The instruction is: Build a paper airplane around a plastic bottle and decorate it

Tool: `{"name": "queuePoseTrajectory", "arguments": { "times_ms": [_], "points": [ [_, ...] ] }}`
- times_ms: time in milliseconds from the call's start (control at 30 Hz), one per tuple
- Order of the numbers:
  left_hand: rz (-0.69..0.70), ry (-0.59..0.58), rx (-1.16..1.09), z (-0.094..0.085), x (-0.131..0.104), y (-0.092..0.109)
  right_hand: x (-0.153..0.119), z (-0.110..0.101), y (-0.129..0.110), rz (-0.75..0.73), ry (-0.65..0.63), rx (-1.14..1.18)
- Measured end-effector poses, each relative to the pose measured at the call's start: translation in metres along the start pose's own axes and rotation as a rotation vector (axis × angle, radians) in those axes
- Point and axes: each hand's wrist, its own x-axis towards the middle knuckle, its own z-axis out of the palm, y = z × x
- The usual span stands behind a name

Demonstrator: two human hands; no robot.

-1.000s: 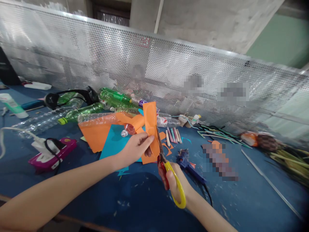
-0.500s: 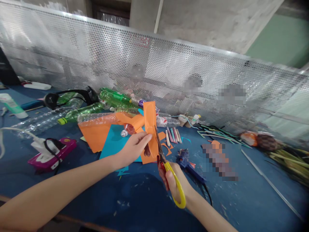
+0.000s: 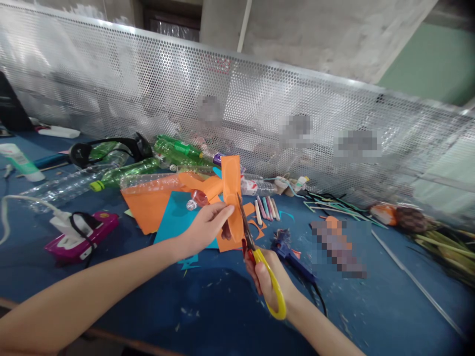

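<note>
My left hand (image 3: 211,223) pinches a strip of orange paper (image 3: 231,180) held upright above the table, thumb on its near face. Faint outlines are drawn on the strip, and its lower part has a curved edge. My right hand (image 3: 272,277) grips yellow-and-red scissors (image 3: 267,277), their blades pointing up along the strip's right edge. Whether the blades are fully closed on the paper is hard to make out. Behind and below the hands lie a blue paper sheet (image 3: 172,215), orange paper scraps (image 3: 256,230) and several chalk-like sticks (image 3: 267,208).
A blue glue gun (image 3: 293,257) lies right of the scissors. At left is a magenta power strip (image 3: 83,242) with a white plug. Green plastic bottles (image 3: 129,170) and a black headset (image 3: 107,148) lie farther back, before a perforated metal screen (image 3: 178,84).
Almost nothing differs. The whole view has shifted very slightly; both hands, the orange paper and the scissors keep nearly the same pose.
</note>
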Motion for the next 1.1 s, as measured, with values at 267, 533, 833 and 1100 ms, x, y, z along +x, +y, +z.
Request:
{"name": "queuePoseTrajectory", "arguments": {
  "times_ms": [267,533,833,1100],
  "points": [
    [0.015,0.040,0.020,-0.001,0.000,0.001,0.000,0.001,-0.008,0.025,0.031,0.015],
    [0.008,0.024,-0.044,-0.001,0.004,0.002,0.002,-0.002,-0.011,0.027,0.002,-0.006],
    [-0.031,0.083,-0.017,-0.003,0.005,0.001,0.003,-0.005,-0.008,-0.045,-0.008,-0.082],
    [-0.006,0.211,0.090,-0.005,0.008,-0.002,0.003,-0.005,-0.006,-0.038,-0.008,-0.123]
  ]
}}
